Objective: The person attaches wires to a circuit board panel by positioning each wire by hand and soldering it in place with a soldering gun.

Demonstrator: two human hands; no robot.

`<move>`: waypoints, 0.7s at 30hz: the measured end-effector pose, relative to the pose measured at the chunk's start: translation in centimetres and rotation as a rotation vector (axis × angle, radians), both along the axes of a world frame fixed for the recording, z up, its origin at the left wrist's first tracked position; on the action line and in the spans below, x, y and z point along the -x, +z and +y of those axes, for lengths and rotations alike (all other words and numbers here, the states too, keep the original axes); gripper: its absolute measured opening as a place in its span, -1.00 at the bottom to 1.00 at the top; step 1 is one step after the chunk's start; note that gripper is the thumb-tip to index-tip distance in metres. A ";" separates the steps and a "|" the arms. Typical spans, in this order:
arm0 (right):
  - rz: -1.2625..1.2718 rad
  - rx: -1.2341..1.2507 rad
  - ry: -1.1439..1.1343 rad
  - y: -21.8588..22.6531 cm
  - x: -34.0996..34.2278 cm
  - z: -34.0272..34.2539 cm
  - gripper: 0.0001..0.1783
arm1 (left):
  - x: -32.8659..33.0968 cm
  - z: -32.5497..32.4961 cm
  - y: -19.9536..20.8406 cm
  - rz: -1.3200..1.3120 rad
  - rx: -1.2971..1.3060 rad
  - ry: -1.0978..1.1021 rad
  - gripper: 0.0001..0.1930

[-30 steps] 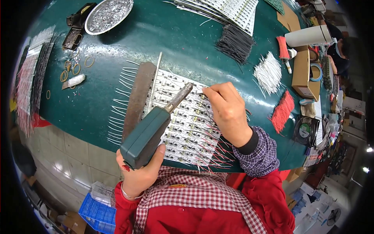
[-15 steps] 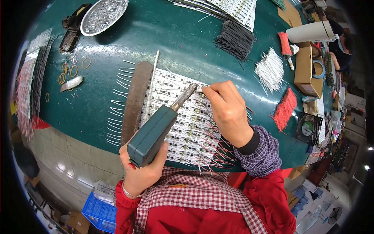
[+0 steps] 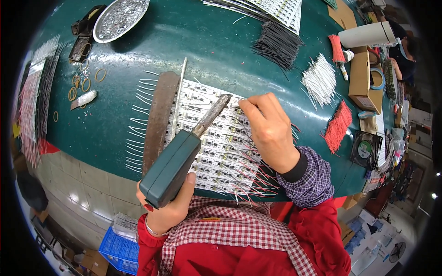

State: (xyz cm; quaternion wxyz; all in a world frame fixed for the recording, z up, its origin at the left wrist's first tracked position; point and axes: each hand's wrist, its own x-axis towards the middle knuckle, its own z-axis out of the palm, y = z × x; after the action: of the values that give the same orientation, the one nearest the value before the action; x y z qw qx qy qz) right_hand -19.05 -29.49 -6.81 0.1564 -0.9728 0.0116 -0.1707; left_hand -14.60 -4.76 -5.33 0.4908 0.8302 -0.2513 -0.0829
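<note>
My left hand (image 3: 174, 208) is wrapped round the dark green handle of a soldering iron (image 3: 172, 161). Its tarnished barrel slants up and right, the tip just over the upper right part of a white circuit board panel (image 3: 202, 177). At that corner my right hand (image 3: 271, 131) is closed in a pinch, its fingertips a little right of the iron's tip. What they pinch is too small to make out. Ends of thin wires (image 3: 294, 129) poke out past this hand. Red, black and white wires fan from the panel's lower right side. A rusty metal bar (image 3: 159, 122) lies along its left side, over white wires.
Bundles of black wires (image 3: 277, 45), white wires (image 3: 318, 82) and red wires (image 3: 338, 126) lie to the right. A metal bowl of silvery scraps (image 3: 120, 20) stands far left, near rubber bands (image 3: 86, 85). Wired panels (image 3: 39, 92) overhang the left edge. A cardboard box (image 3: 366, 83) stands right.
The soldering iron has drawn back slightly down and left, its tip now farther from my right fingertips. My right hand has barely moved and stays pinched.
</note>
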 end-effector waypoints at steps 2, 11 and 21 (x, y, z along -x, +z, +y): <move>-0.006 0.006 0.000 0.0 0.0 0.0 -0.65 | 0.0 0.1 0.0 0.075 0.045 0.024 -0.77; -0.071 -0.040 0.054 0.6 1.0 0.6 -0.62 | 0.6 1.7 0.2 0.259 0.000 -0.025 -0.59; -0.026 -0.037 0.048 0.1 1.1 0.7 -0.62 | 0.1 0.5 0.1 0.223 0.107 -0.004 -0.78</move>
State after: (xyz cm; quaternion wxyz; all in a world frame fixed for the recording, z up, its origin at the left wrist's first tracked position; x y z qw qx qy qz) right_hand -20.19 -28.80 -6.71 0.1786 -0.9674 -0.0104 -0.1792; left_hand -14.72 -4.29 -5.25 0.5589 0.7880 -0.2008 -0.1623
